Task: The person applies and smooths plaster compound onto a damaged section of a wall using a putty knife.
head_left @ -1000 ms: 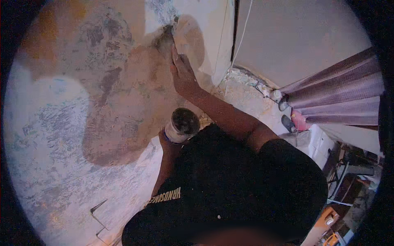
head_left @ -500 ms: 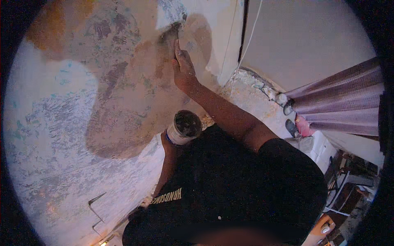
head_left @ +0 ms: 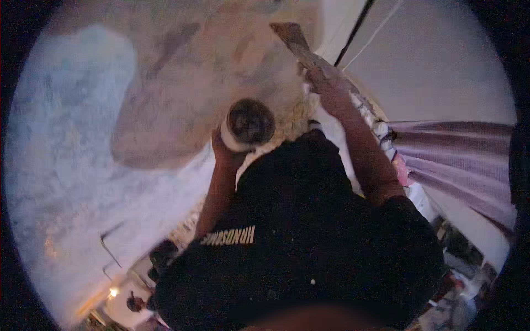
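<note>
My left hand (head_left: 222, 150) is wrapped round the side of a small whitish tub (head_left: 234, 142), just in front of my chest. The tub's mouth faces up and looks dark inside; the contents are too blurred to make out. At the upper right, my right hand (head_left: 330, 88) is closed round a flat tool with a flared, brownish end (head_left: 288, 36). Motion smears it, so whether it is a brush or a scraper does not show. The tool's wide end points up and left, in front of the patchy wall (head_left: 165, 105), which has a large brownish area beside pale ones.
A bent metal rod (head_left: 112, 245) sticks out of the wall at lower left, near a small bright light (head_left: 114, 291). On the right hangs a striped purplish curtain (head_left: 452, 160). Another person (head_left: 135, 302) shows at the lower left edge. Clutter (head_left: 464, 254) lies at lower right.
My right hand has moved right, bringing the flat tool away from its earlier spot on the wall. The tub in my left hand sits higher in the picture. The whole view has shifted.
</note>
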